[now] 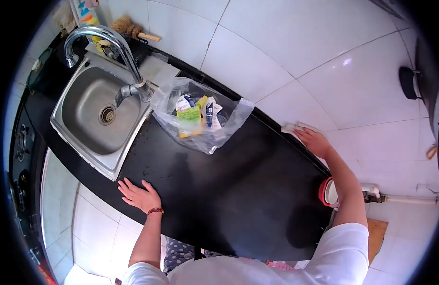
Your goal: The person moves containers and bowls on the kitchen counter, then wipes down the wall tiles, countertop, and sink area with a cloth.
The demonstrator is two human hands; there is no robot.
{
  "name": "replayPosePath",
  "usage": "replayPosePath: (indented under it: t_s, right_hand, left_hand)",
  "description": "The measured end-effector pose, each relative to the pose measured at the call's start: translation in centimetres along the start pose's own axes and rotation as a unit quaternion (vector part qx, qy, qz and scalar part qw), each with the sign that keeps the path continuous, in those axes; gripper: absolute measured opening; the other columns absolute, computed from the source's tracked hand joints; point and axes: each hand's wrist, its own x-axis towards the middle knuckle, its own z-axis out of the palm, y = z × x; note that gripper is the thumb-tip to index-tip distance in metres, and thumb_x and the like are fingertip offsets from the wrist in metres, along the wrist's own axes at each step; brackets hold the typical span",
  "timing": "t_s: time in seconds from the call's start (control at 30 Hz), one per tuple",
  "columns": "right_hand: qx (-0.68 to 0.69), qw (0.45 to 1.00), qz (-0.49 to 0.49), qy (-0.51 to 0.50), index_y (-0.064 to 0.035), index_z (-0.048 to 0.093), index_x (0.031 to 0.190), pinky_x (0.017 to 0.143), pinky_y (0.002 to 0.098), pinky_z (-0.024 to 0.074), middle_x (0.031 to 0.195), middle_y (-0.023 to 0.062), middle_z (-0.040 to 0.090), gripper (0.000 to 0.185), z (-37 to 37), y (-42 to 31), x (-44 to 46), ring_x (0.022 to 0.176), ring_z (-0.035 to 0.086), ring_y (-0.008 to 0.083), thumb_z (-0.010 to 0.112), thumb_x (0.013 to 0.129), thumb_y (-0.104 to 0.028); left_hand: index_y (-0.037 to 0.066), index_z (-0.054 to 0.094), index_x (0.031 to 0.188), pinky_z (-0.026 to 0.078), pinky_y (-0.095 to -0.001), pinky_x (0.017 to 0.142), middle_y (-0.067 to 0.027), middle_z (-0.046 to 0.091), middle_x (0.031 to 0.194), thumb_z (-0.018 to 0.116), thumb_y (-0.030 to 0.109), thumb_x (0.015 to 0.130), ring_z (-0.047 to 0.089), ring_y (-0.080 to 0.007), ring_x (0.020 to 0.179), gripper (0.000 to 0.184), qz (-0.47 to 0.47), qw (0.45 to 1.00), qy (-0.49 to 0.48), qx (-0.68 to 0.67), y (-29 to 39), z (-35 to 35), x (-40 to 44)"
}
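Observation:
My right hand (312, 141) presses a pale folded cloth (299, 128) against the ledge where the black countertop (248, 190) meets the tiled wall. Its fingers lie over the cloth. Near the counter's front edge, just below the sink, my left hand (139, 194) rests flat with its fingers spread and nothing in it. A clear plastic bag (229, 124), holding yellow-green and white-blue packets (190, 114), sits open on the counter between the sink and my right hand.
The steel sink (81, 128) with its curved faucet (129, 59) is at the left. Bottles (90, 21) and a brush (125, 26) stand behind it. A red-rimmed container (329, 192) stands beside my right forearm, near a wall pipe (409, 200). A stove (22, 142) is at the far left.

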Motion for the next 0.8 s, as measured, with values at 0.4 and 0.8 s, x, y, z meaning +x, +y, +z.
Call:
replayPosePath:
  t_s: [0.4,0.8]
  right_hand:
    - [-0.092,0.95,0.102,0.28,0.0027,0.046,0.144,0.121,0.0397,0.0313,0.155,0.0106,0.041,0.06,-19.1,11.4,23.9,0.144,0.037,0.0309,0.056,0.085,-0.009]
    - [-0.152,0.901,0.24,0.328,0.0,0.053,0.14,0.122,0.0388,0.0279,0.153,0.0069,0.045,0.054,-15.9,8.8,12.9,0.143,0.039,0.0208,0.056,0.087,-0.011]
  left_hand:
    - [0.007,0.032,0.154,0.016,-0.0531,0.121,-0.0117,0.025,0.164,0.052,0.034,0.1,0.019,-0.0303,0.153,0.064,-0.008,1.0,-0.011,-0.013,0.2,-0.3,0.2]
    - [0.007,0.033,0.154,0.017,-0.0516,0.122,-0.0118,0.026,0.163,0.049,0.038,0.1,0.021,-0.03,0.152,0.064,0.004,1.0,0.002,0.027,-0.1,0.7,0.0]
